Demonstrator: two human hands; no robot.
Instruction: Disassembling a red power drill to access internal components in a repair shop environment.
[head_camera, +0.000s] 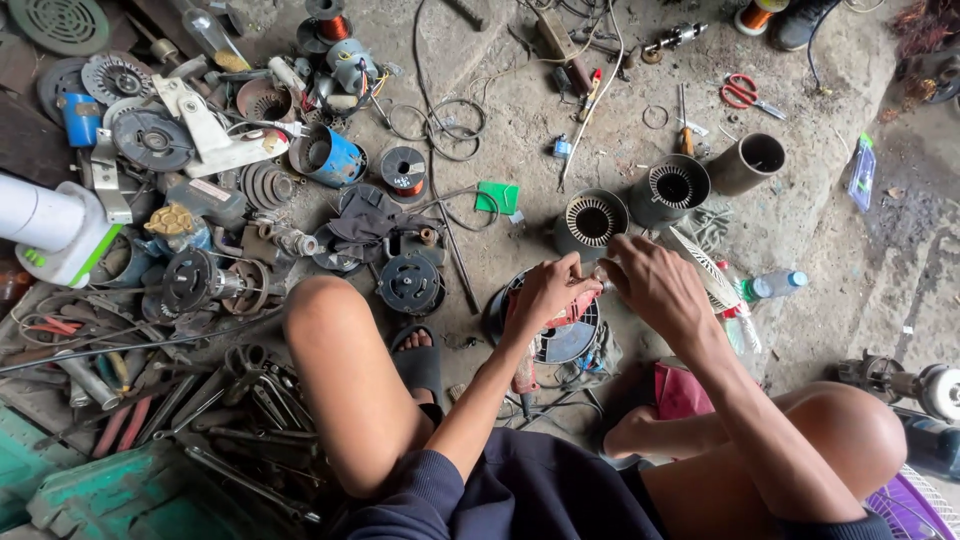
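While we sit on the floor with knees apart, our left hand (545, 290) and right hand (655, 285) meet, both curled around a small part (600, 275) pinched between the fingertips; we cannot tell what it is. Under them lies a fan motor (560, 335). Just beyond stand two stators (592, 220), then a grey tube (750, 160) and red scissors (742, 92).

A small, unclear part is gripped between the left hand (545, 292) and right hand (655, 285) above a round black fan motor housing (560, 335), amid scattered metal parts on a concrete floor (820, 230).
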